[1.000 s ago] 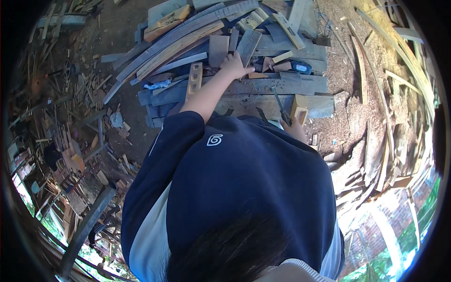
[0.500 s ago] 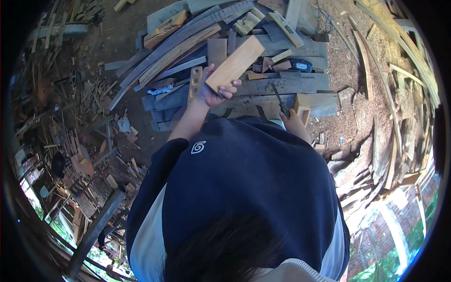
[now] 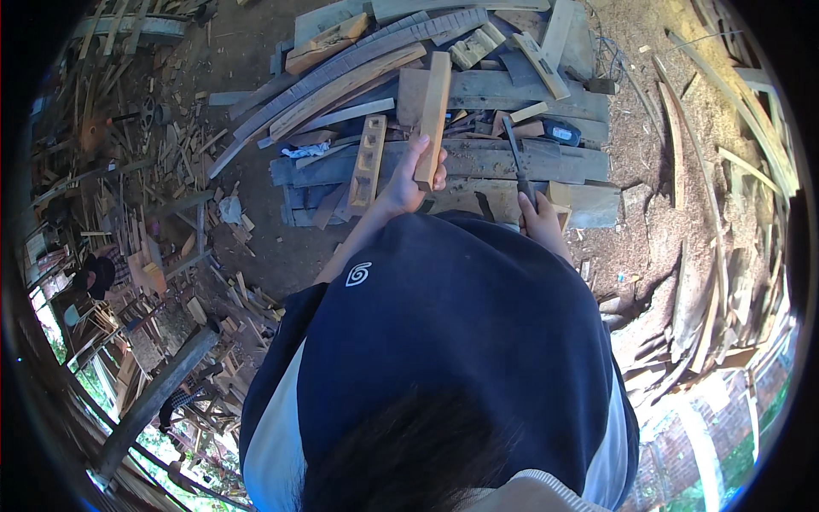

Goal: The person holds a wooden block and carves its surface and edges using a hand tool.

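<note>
My left hand (image 3: 415,177) is closed around the lower end of a pale rectangular wooden block (image 3: 436,107), held up with its long side pointing away from me and a narrow side showing. In my right hand (image 3: 540,217) is the dark handle of a chisel (image 3: 514,148), its long flat blade pointing away and slightly left. A wooden piece with a row of square holes (image 3: 368,160) lies left of my left hand. Beside my right hand stands another wooden block (image 3: 559,198), partly hidden by the hand.
Weathered planks (image 3: 563,164) form a low work surface ahead. Long curved timbers (image 3: 358,72) lie across its far left, and a dark blue tool-like object (image 3: 561,132) sits at the right. Wood scraps (image 3: 171,162) litter the left ground; shavings and slabs (image 3: 682,282) cover the right.
The block in my left hand has turned from a diagonal tilt to nearly straight ahead, showing its narrow side instead of its broad face. The chisel has come up, its blade showing more fully.
</note>
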### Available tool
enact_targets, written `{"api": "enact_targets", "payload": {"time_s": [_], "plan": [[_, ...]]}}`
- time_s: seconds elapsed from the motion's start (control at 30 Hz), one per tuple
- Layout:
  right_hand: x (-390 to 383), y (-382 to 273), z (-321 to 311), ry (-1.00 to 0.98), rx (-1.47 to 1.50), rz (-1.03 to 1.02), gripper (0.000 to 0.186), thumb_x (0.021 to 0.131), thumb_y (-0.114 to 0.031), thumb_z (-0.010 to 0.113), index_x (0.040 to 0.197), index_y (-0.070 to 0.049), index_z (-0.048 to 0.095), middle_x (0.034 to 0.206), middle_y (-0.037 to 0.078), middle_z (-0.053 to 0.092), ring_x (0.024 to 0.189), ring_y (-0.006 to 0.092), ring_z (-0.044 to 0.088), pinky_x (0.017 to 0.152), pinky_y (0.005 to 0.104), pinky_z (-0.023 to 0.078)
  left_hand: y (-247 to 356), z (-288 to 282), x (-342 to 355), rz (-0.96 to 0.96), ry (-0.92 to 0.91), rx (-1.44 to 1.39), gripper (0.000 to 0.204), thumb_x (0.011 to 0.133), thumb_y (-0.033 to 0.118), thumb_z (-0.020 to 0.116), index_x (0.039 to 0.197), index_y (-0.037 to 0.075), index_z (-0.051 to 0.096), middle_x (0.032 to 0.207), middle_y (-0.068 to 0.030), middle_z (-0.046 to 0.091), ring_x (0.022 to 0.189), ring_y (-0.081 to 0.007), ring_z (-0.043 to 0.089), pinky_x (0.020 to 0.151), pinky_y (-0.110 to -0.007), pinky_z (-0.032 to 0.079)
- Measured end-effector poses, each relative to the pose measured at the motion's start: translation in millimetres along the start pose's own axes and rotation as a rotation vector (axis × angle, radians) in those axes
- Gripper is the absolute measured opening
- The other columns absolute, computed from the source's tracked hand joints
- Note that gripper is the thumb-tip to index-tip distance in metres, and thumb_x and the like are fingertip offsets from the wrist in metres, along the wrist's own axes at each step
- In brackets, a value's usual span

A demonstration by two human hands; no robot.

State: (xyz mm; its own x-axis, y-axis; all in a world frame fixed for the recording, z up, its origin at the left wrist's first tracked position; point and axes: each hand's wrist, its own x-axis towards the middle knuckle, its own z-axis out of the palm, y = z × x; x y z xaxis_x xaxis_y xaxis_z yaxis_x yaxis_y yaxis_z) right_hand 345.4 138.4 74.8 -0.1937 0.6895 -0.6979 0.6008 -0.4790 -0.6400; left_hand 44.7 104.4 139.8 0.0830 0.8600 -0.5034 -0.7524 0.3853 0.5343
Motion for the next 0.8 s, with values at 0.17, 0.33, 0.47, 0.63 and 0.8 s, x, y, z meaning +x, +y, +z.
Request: {"api": "enact_targets", "payload": {"time_s": [0.17, 0.33, 0.47, 0.63, 0.8], "plan": [[-60, -61, -11, -0.096, 0.219, -0.019, 0.046, 0.099, -0.032, 0.062, 0.136, -0.007, 0.051, 0.067, 0.0, 0.056, 0.049, 0.0073, 0.051, 0.048, 0.0236, 0.043, -35, -9, 14, -0.018, 0.028, -0.268, 0.048, 0.098, 0.042, 0.044, 0.124, 0.002, 0.046, 0.107, -0.0154, 0.059, 0.09, -0.0293, 0.061, 0.079, -0.042, 0.051], [-71, -40, -9, -0.073, -0.05, -0.211, 0.057, 0.099, -0.026, 0.062, 0.151, -0.016, 0.041, 0.096, 0.013, 0.07, 0.078, 0.0233, 0.069, 0.07, 0.0333, 0.054, -83, -31, 42, -0.159, 0.049, -0.776, 0.065, 0.097, 0.039, 0.033, 0.15, 0.001, 0.032, 0.144, -0.028, 0.046, 0.134, -0.0469, 0.045, 0.111, -0.056, 0.04], [-78, -34, -7, -0.07, -0.195, -0.155, 0.058, 0.097, -0.02, 0.061, 0.152, -0.02, 0.04, 0.13, 0.023, 0.063, 0.12, 0.0371, 0.062, 0.096, 0.0434, 0.05, -122, -46, 58, -0.074, 0.034, -0.444, 0.067, 0.1, 0.047, 0.029, 0.148, 0.001, 0.034, 0.146, -0.0234, 0.045, 0.134, -0.0452, 0.045, 0.111, -0.06, 0.038], [-84, -16, 11, -0.013, -0.188, -0.003, 0.056, 0.097, -0.018, 0.061, 0.15, -0.019, 0.043, 0.127, 0.024, 0.064, 0.119, 0.0356, 0.063, 0.096, 0.0417, 0.05, -155, -57, 78, -0.259, 0.456, 0.014, 0.059, 0.104, 0.044, 0.047, 0.142, 0.001, 0.035, 0.132, -0.0152, 0.054, 0.126, -0.0328, 0.054, 0.099, -0.064, 0.046], [-77, -6, 40, 0.073, -0.173, -0.022, 0.055, 0.098, -0.018, 0.06, 0.151, -0.016, 0.042, 0.126, 0.023, 0.065, 0.119, 0.0343, 0.064, 0.097, 0.0395, 0.049, -181, -116, 86, -0.267, 0.333, 0.512, 0.058, 0.102, 0.042, 0.054, 0.135, -0.003, 0.04, 0.123, -0.0179, 0.057, 0.11, -0.033, 0.062, 0.088, -0.053, 0.054]]}}
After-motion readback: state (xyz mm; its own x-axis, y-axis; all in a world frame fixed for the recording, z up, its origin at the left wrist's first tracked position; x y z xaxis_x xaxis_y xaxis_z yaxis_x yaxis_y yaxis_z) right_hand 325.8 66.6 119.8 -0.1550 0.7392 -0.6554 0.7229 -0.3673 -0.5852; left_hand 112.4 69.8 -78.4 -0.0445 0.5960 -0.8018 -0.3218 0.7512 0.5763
